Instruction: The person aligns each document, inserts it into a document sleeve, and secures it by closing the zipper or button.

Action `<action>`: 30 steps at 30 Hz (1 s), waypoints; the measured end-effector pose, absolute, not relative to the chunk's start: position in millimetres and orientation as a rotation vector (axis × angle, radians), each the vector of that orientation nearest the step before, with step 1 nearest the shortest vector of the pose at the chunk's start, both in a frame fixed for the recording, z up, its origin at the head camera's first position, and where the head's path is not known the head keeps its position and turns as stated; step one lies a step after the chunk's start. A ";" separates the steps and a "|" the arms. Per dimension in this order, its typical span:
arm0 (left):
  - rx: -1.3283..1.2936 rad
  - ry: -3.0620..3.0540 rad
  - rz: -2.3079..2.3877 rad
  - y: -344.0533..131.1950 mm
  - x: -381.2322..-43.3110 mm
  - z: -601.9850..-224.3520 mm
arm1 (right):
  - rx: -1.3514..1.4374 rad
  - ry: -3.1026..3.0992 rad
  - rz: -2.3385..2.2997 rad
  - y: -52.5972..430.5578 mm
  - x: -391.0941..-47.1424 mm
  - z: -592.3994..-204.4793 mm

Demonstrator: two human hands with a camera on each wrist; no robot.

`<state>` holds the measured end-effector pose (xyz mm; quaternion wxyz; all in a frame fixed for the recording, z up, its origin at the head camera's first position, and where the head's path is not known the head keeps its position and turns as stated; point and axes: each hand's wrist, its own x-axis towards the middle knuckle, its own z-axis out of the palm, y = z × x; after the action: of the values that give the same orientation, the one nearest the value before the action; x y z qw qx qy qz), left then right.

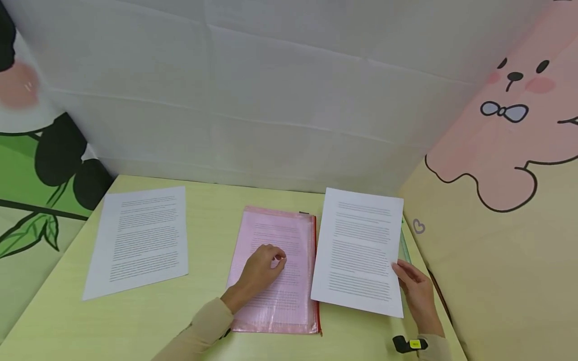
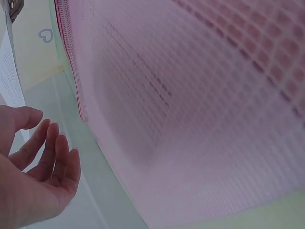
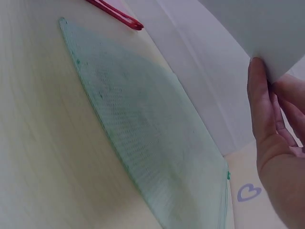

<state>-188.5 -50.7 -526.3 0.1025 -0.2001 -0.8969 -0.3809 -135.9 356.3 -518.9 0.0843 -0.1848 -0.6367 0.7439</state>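
My right hand (image 1: 414, 288) pinches the right edge of a printed sheet of paper (image 1: 358, 250) between thumb and fingers. The sheet is raised in the right wrist view, above a green mesh zip pouch (image 3: 143, 124) on the table. In the head view the sheet hides most of that pouch. Over a pink mesh zip pouch (image 1: 271, 220) hovers my left hand (image 1: 262, 265), fingers loosely bent with nothing between them. A printed page shows through the pink pouch, which lies flat with its red zipper (image 1: 315, 271) along the right side.
Another printed sheet (image 1: 142, 240) lies at the left of the pale table (image 1: 207, 210). A white sheet-like wall (image 1: 271, 100) rises behind the table. Walls with cartoon drawings stand on both sides, the right one (image 1: 478, 250) close beside my right hand.
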 end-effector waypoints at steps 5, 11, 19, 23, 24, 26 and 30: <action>-0.655 -2.639 -1.080 -41.1 -184.7 -530.1 | -0.610 -1.878 2.207 364.4 -130.8 -522.7; -0.709 -2.637 -1.019 -29.0 -180.9 -539.6 | -0.631 -1.844 2.207 372.9 -124.1 -529.2; -0.752 -2.621 -0.990 -8.7 -178.6 -550.0 | -0.708 -1.839 2.190 381.3 -112.8 -534.8; -0.761 -2.627 -0.984 0.6 -177.0 -550.7 | -0.773 -1.891 2.137 386.3 -109.5 -537.3; -0.760 -2.634 -0.980 2.6 -176.6 -550.6 | -0.785 -1.901 2.127 387.5 -108.8 -537.8; -0.751 -2.658 -0.954 6.5 -176.1 -551.2 | -0.800 -1.899 2.127 389.5 -106.9 -538.7; -0.704 -2.710 -0.933 13.0 -174.4 -553.0 | -0.803 -1.888 2.148 392.5 -103.3 -540.9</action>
<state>-174.4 13.0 -553.0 0.0953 -0.2373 -0.9141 -0.3148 -103.3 392.5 -540.9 0.0854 -0.2694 -0.6333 0.7204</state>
